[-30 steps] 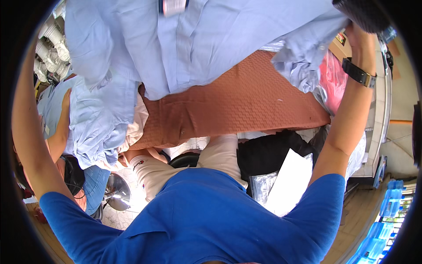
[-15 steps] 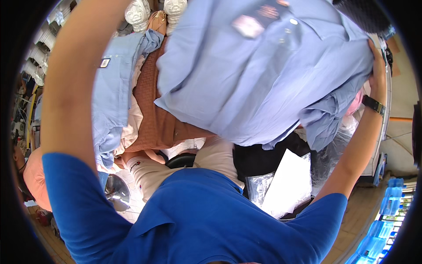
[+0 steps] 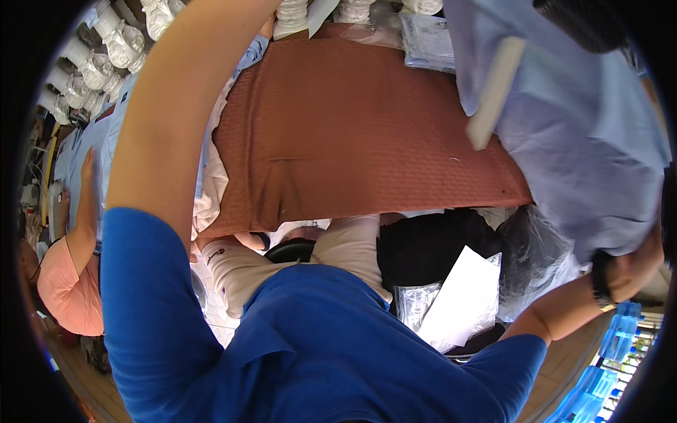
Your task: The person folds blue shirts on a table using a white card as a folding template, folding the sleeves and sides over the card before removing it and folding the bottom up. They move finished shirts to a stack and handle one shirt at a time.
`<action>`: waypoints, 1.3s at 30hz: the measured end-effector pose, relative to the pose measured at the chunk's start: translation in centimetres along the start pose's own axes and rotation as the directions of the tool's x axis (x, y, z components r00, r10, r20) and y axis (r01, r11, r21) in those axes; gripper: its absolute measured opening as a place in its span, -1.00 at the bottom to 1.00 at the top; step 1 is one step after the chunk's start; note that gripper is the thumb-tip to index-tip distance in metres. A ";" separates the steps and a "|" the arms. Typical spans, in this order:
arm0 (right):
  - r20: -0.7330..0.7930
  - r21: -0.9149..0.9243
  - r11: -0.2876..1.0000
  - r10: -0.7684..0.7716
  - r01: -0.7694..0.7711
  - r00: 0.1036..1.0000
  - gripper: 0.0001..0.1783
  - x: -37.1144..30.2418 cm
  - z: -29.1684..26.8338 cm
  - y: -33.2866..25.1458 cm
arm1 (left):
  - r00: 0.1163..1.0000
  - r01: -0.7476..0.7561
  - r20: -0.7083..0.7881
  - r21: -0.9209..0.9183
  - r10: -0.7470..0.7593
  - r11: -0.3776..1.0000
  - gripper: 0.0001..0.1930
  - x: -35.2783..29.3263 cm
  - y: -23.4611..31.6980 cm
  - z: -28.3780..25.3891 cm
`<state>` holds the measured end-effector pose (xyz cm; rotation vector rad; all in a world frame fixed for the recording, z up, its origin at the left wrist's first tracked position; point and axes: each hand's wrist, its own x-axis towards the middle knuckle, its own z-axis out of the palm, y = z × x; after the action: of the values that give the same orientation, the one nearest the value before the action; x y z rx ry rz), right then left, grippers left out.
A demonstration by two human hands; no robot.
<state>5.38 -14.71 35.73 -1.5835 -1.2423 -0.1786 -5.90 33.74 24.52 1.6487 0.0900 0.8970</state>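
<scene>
A light blue shirt [image 3: 571,120], smeared by motion, hangs over the right side of the brown-covered table. My right hand [image 3: 635,271], with a dark watch on the wrist, is at the shirt's lower right edge. It seems closed on the cloth, though its fingers are blurred and partly hidden. A blurred white strip [image 3: 497,95] shows against the shirt's left side. My left forearm reaches up past the top edge, so the left hand is out of sight. The brown cloth [image 3: 367,134] lies bare in front of me.
Plastic-wrapped packets [image 3: 429,42] lie at the table's far edge, near white ornate columns [image 3: 123,46]. By my lap are a white sheet [image 3: 462,296], a black cloth [image 3: 434,250] and clear plastic bags [image 3: 539,261]. A co-worker in an orange top [image 3: 70,282] works at the left.
The shirt has swung from over the table to the right, with my right hand moving outward and down. This uncovers the brown cloth and the packets. My left hand remains out of view.
</scene>
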 end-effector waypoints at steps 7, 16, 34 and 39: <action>0.711 0.136 0.858 0.264 -0.496 0.652 -0.76 -9.0 23.2 5.3 | 0.971 0.233 -0.047 -0.029 -0.234 0.972 -0.73 -5.6 -11.4 -8.7; 0.747 0.344 0.886 -0.057 -0.311 0.662 -0.54 -23.2 44.4 9.2 | 0.840 0.476 -0.470 0.405 -0.269 0.781 -0.75 -19.0 -23.2 -20.9; 0.079 -0.803 0.488 0.655 -0.341 0.752 -0.52 -20.4 12.5 37.9 | 0.566 0.722 -0.711 0.184 -0.417 0.667 -0.80 -44.2 -10.6 -3.2; 0.065 -0.895 0.346 0.724 -0.281 0.687 -0.60 -21.9 8.5 37.4 | 0.577 0.817 -0.700 0.494 -0.421 0.298 -0.83 -47.7 -9.3 -4.9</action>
<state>20.61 -17.45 -5.66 -2.9991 -0.8962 0.0594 -38.50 16.20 -7.38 1.8717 1.6398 0.5471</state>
